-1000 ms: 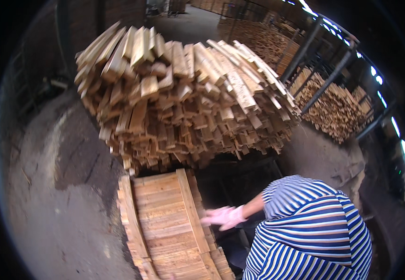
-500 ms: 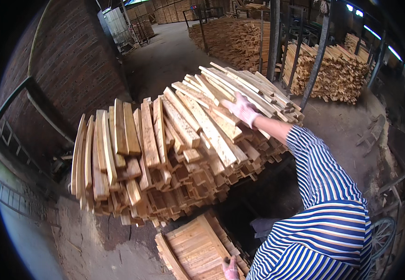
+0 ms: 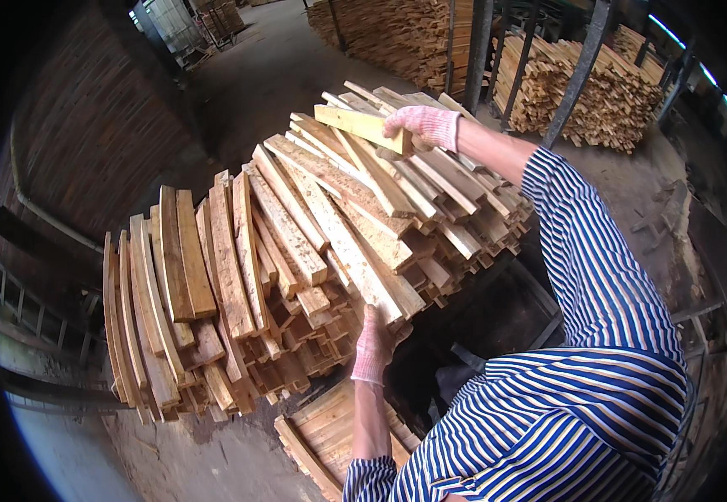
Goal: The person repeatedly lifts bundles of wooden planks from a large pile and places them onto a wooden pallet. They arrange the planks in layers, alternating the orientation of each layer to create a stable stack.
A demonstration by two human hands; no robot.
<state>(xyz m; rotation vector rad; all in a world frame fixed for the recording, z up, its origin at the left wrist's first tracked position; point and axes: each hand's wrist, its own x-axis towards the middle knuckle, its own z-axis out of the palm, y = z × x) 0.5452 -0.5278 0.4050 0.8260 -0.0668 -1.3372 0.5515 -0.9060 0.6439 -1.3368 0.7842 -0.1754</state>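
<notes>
Grubby grey floor (image 3: 179,460) showing round edges, smaller wood stack (image 3: 614,100) sitting on it back right. Whatever's carrying big plank pile (image 3: 313,251) is hiding underneath, tbh.

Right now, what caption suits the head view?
At a lumber pile, the gloved right hand grips a yellowish slat; the left hand touches the near end of a plank.

Blue-and-white striped shirt (image 3: 539,418), loose striped sleeves (image 3: 606,251), pink knit gloves (image 3: 372,356)
</notes>
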